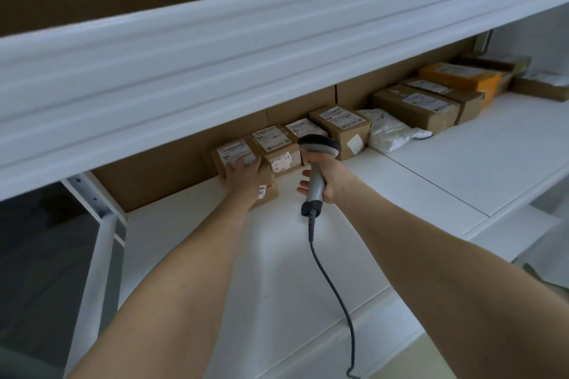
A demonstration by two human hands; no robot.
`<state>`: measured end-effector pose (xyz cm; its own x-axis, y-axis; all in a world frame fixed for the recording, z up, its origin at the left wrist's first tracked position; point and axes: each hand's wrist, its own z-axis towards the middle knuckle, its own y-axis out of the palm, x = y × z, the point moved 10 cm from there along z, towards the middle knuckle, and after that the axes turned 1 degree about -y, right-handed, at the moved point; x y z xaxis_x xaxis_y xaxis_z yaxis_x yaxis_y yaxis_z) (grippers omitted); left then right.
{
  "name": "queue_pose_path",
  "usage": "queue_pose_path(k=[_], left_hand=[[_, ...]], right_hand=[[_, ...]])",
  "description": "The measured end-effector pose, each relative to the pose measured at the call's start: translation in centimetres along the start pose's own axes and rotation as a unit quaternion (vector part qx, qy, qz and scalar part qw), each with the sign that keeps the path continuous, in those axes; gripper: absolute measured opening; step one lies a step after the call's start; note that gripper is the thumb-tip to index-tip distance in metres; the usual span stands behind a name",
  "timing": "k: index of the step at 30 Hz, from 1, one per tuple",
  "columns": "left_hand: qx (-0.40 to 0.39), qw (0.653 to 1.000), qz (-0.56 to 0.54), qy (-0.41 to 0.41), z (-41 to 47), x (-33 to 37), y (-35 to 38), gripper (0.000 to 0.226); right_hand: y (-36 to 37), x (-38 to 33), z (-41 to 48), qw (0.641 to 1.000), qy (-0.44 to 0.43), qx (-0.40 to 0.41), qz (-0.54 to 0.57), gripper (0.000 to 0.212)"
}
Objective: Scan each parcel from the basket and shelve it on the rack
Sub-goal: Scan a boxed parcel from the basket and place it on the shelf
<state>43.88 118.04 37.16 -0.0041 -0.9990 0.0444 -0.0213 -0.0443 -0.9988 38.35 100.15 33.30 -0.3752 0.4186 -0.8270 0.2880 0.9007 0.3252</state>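
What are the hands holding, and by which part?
The right hand grips the scanner by its handle, just below the head. The left hand rests flat on top of the leftmost parcel, not gripping it.

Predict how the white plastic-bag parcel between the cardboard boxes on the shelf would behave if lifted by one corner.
The white bag looks crumpled and slumped, so it would probably sag floppily. Its lumpy, low shape suggests soft, light contents. Lying flat on the shelf, it seems unlikely to roll or tip.
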Motion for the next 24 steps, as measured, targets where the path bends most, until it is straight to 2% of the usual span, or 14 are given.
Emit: queue_pose_path(k=[3,8,12,15,19,24], left_hand=[[-0.034,0.999,-0.023,-0.019,0.5,0.3,0.4,0.063],[0.051,0.998,-0.039,0.022,-0.4,4.6,-1.6,0.056],[0.043,0.993,-0.099,0.043,-2.1,9.9,-2.5,0.042],[0.039,0.990,-0.090,0.101,-4.7,16.2,-2.9,0.042],[0.030,0.982,-0.103,0.158,-10.0,25.1,-2.8,0.040],[0.006,0.967,-0.114,0.227,-19.3,37.6,-1.8,0.046]], right_hand=[[-0.4,-0.1,-0.4,1.000,-0.001,-0.006,0.024,0.043],[-2.1,-1.3,-2.6,0.999,-0.003,-0.016,0.052,0.041],[-5.5,-2.3,-5.5,0.995,-0.001,-0.029,0.093,0.029],[-10.4,-3.0,-8.6,0.992,-0.015,-0.013,0.124,0.025],[-19.5,-3.4,-13.6,0.985,-0.053,0.054,0.157,0.015],[-32.7,-2.0,-21.5,0.971,-0.051,0.130,0.192,0.033]])
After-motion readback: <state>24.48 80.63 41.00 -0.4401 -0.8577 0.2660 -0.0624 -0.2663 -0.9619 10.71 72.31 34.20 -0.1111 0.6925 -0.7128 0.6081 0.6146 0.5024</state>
